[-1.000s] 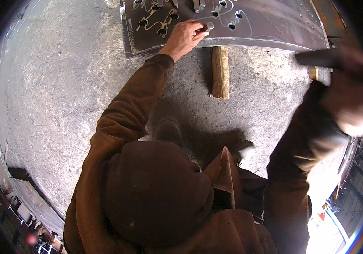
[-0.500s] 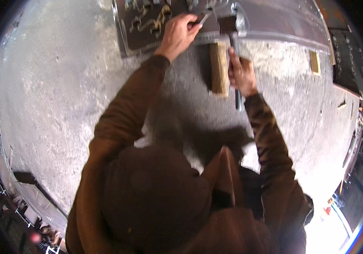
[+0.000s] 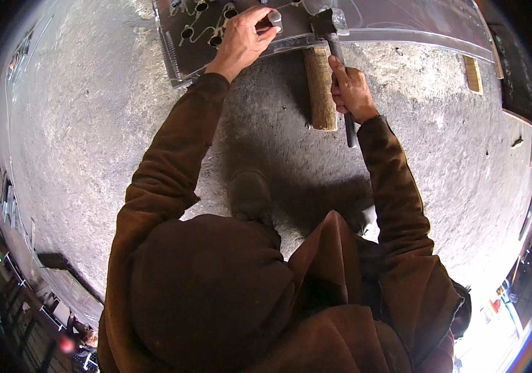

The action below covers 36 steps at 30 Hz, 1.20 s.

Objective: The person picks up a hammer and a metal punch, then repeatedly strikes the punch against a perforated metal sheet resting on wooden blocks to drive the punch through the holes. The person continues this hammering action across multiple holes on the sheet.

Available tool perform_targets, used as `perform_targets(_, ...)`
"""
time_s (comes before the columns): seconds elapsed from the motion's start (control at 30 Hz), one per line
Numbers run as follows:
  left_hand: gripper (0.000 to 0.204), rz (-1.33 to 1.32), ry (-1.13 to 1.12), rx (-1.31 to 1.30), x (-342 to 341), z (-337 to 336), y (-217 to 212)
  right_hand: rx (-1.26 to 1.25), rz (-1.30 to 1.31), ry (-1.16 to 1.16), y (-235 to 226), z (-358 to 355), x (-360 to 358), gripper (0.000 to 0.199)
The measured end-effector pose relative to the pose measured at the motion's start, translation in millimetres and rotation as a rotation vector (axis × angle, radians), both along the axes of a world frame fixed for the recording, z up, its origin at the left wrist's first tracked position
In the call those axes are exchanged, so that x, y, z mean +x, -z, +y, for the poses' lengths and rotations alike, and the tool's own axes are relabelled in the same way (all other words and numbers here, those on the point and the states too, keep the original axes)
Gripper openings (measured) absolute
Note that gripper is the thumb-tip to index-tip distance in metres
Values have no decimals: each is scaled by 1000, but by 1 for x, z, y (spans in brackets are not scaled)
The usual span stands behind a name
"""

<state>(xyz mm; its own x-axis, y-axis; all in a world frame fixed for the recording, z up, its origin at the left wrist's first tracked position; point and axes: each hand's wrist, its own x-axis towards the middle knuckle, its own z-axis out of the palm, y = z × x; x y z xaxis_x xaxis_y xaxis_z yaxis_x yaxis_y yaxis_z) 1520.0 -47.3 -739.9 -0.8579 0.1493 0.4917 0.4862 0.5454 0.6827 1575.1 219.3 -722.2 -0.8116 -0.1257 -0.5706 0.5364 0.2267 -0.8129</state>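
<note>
Out at the right, a short, yellowish wooden block (image 3: 474, 76) is seen on rough grey concrete floor (image 3: 92, 137), brightly sunlit below.

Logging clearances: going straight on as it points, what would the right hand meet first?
Likely the metal plate, at its near edge; the right hand could pass above, as depth is unclear.

Creased, suede-like brown work jacket (image 3: 340, 336) and a dark boot (image 3: 250, 194).
The left sleeve (image 3: 169, 152) bunches in rusty-brown folds; the right sleeve (image 3: 396, 180), darker, carries a seam along its outer edge. Both end in plain cuffs, above a bare left hand (image 3: 240, 45) and right hand (image 3: 354, 93). A pointed brown flap (image 3: 330, 248) stands beside a smooth, rounded, darker cloth piece (image 3: 213, 292).
</note>
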Motion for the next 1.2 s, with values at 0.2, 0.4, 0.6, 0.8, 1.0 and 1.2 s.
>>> perform_targets(0.2,26,-76,84,40,1,-2,-3,52,-2,-5,5,2,-2,60)
perform_targets(0.4,30,-111,69,26,2,-1,-3,72,8,-17,5,0,-1,61)
perform_targets(0.6,31,-105,59,-4,2,-2,-2,75,22,-2,6,-2,0,61)
perform_targets(0.8,24,-49,43,3,2,-2,1,379,411,-89,19,-7,7,65)
perform_targets(1.0,25,39,0,43,-1,5,10,342,569,-144,-51,-38,27,60)
perform_targets(1.2,23,-48,2,56,1,1,17,288,523,-171,-88,-46,16,51)
